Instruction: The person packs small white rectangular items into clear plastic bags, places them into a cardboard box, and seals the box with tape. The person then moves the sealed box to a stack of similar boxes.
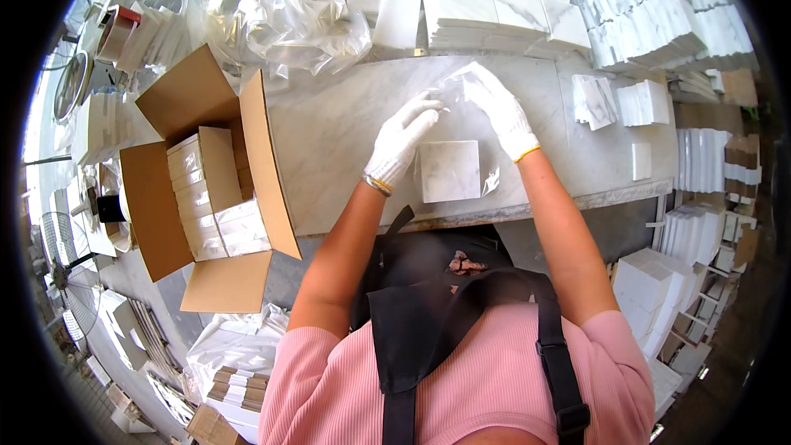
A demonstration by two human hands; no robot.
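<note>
Both of my hands wear white gloves and are raised over a pale marble worktop. A sheet of clear plastic film [455,91] stretches between them. My left hand [404,140] has its fingers closed at the film's left side. On the other side, my right hand [500,110] is closed on the film, its fingers pointing away from me. Just below my hands, near the front edge, a square white marble tile [450,170] lies flat. Bits of clear film show by its right side; whether this film wraps the tile I cannot tell.
An open cardboard box [276,173], partly filled with wrapped white blocks, stands at the left. Crumpled clear plastic [305,29] and foam sheets lie behind. Stacked marble tiles [503,4] fill the back. Small tile stacks [643,104] sit at the right, and a fan [66,268] stands far left.
</note>
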